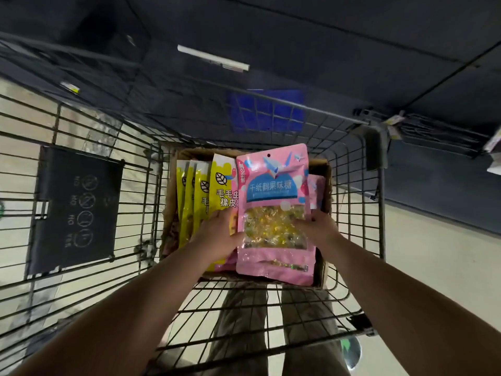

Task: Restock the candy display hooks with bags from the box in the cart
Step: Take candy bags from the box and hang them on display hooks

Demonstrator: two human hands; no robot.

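Both my hands on one pink bag (273,185).
My left hand (221,236) and right hand (315,226) clamp its sides; four yellow bags (200,196) stand in the box (326,180).

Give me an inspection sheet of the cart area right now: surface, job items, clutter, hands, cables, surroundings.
Surface: wire shopping cart, its basket holding a cardboard box.
Job's things: pink candy bag with a hang hole at its top, raised above the box; yellow candy bags standing in a row in the box's left part; more pink bags behind on the right.
Clutter: nothing seen.
Hands: left hand and right hand grip the pink candy bag's two side edges.
Cables: nothing seen.
Surroundings: dark warning sign on the cart's left side; pale floor; dark shelving at right, display hooks not clearly visible.
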